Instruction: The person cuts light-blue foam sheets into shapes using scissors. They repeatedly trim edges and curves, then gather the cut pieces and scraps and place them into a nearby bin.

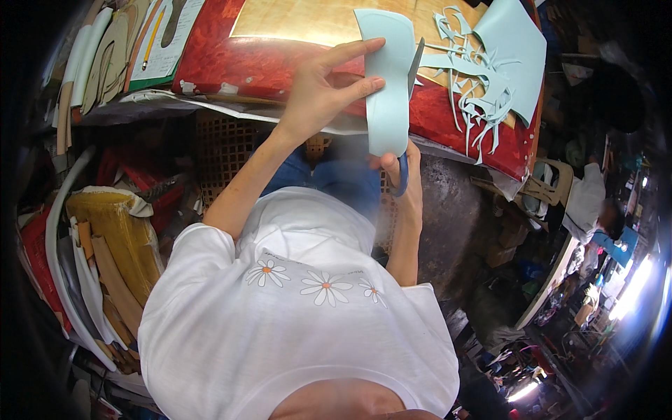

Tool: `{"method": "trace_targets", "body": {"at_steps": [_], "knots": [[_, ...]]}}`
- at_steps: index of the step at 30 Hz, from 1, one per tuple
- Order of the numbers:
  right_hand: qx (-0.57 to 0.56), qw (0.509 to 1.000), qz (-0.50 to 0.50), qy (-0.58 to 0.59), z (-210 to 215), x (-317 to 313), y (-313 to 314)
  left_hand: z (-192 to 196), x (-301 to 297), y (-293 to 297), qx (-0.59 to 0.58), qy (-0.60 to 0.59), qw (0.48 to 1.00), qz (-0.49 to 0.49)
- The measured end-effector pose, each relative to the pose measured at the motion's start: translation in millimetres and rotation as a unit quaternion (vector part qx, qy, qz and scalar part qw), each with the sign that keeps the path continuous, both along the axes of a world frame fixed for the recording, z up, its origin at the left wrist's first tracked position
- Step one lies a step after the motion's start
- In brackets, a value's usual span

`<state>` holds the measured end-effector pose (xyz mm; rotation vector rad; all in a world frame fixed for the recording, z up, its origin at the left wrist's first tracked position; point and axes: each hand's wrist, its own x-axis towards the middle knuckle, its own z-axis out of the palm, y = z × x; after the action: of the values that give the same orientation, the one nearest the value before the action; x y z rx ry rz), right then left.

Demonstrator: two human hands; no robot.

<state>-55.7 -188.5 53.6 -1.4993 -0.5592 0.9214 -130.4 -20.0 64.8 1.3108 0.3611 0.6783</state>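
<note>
My left hand (329, 84) pinches the left edge of a long pale blue sheet piece (388, 84) between thumb and fingers, holding it up over the table's near edge. In my right hand (413, 171) is a pair of scissors (402, 175) with a blue handle. Their dark blade (416, 70) points away from me along the piece's right edge; part of the scissors is hidden behind the piece. My right thumb is close to the piece's lower end. Curly pale blue offcuts (476, 91) lie heaped to the right.
A larger pale blue sheet (514, 52) lies at the table's far right. The red table (280, 63) carries a tan board (294, 21). At the far left are papers with a yellow pencil (150, 42). A yellow padded block (112, 231) stands left of me. Another person (584, 203) is at the right.
</note>
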Motion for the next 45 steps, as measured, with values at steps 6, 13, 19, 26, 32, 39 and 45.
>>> {"method": "trace_targets", "body": {"at_steps": [6, 13, 19, 26, 32, 39, 45], "knots": [[-0.033, 0.998, -0.008, 0.054, 3, -4, -4, 2, -1, -1, -0.039, 0.014, 0.999, -0.022], [0.021, 0.998, 0.031, 0.052, 2, 8, -6, 1, -10, -7, 0.059, 0.048, 0.995, -0.059], [0.019, 1.000, 0.003, 0.005, 0, 7, -2, -1, -14, -13, -0.034, 0.038, 0.996, -0.077], [-0.002, 0.997, 0.032, 0.067, 3, 14, -14, 4, -19, 0, -0.005, 0.048, 0.990, -0.129], [0.001, 0.995, 0.056, 0.084, 3, 24, -18, 12, -26, 17, 0.045, 0.067, 0.975, -0.209], [-0.075, 0.991, 0.099, 0.038, 7, 42, -34, 16, -26, 42, 0.170, 0.153, 0.938, -0.259], [-0.113, 0.983, 0.145, 0.021, 21, 59, -43, 25, -27, 59, 0.119, 0.148, 0.919, -0.346]]}}
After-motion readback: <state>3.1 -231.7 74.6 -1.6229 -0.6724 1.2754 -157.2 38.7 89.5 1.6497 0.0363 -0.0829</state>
